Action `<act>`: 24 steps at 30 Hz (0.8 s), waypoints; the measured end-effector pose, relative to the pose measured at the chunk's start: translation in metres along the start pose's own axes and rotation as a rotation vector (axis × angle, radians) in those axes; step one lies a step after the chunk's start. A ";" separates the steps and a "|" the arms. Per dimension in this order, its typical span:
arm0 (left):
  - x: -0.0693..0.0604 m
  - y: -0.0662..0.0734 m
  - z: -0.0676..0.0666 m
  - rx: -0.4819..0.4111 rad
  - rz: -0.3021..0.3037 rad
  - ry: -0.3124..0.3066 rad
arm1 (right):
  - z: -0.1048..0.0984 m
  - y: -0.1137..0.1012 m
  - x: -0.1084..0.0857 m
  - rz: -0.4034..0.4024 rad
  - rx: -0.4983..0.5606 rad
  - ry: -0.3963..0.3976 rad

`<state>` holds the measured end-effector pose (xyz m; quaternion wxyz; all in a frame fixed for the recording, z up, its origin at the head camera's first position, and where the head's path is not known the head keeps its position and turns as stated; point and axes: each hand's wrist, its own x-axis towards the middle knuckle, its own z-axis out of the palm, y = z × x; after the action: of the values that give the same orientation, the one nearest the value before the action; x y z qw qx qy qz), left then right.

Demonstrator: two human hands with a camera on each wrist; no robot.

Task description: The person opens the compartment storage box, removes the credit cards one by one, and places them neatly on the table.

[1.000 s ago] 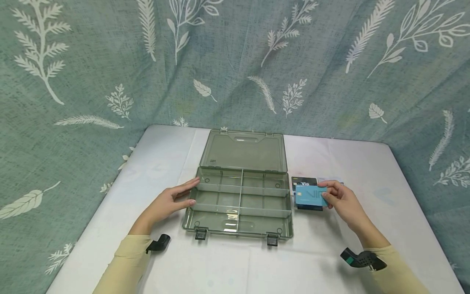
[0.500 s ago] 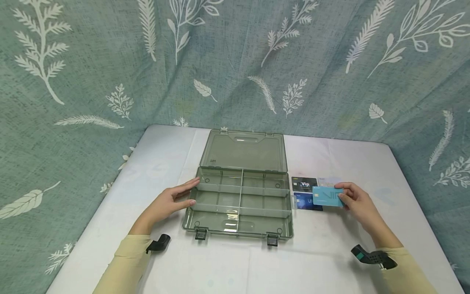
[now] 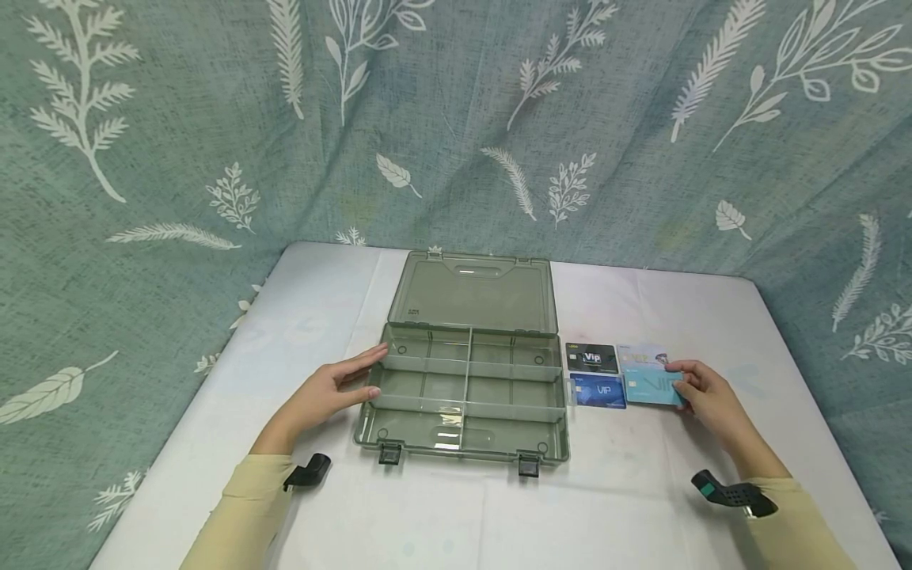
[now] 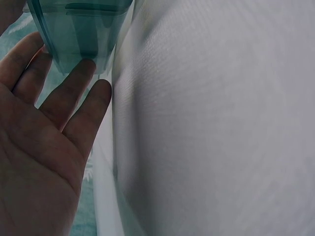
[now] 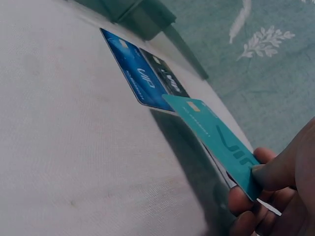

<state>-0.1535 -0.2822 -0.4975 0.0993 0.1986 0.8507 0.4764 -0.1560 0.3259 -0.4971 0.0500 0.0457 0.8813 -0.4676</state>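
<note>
My right hand [image 3: 712,397] pinches the right end of a light-blue VIP card [image 3: 651,388] between thumb and fingers. In the right wrist view that turquoise card [image 5: 216,140] is held tilted, with its shadow on the cloth beneath. To its left lies a dark-blue VIP card [image 3: 598,391], and a black Vip card [image 3: 593,358] is behind that one. A pale VIP card [image 3: 637,355] lies just behind the held card, partly covered. My left hand [image 3: 328,393] rests with spread, straight fingers against the left side of a green-grey clear compartment box [image 3: 461,457].
The box's lid [image 3: 473,297] is folded back towards the rear curtain [image 3: 456,142]. Thin dividers split the box into several compartments. Two black latches [image 3: 529,465] stick out at its front edge. A white cloth [image 3: 456,522] covers the table.
My right hand has carried the light-blue card to the right and lowered it, uncovering the dark-blue and black cards. The left hand and the box have stayed put.
</note>
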 end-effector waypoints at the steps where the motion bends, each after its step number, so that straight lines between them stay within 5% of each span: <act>1: 0.000 0.000 0.000 0.001 0.003 0.000 | 0.000 0.001 0.000 -0.003 -0.010 0.001; 9: 0.000 0.000 0.000 -0.016 0.006 -0.007 | 0.004 0.003 0.001 -0.027 -0.221 -0.003; 24: 0.001 -0.002 0.000 -0.016 0.008 -0.007 | 0.011 -0.002 -0.002 0.003 -0.338 0.036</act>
<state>-0.1545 -0.2827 -0.4991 0.1018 0.2028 0.8458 0.4829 -0.1536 0.3156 -0.5011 0.0420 0.0463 0.9481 -0.3118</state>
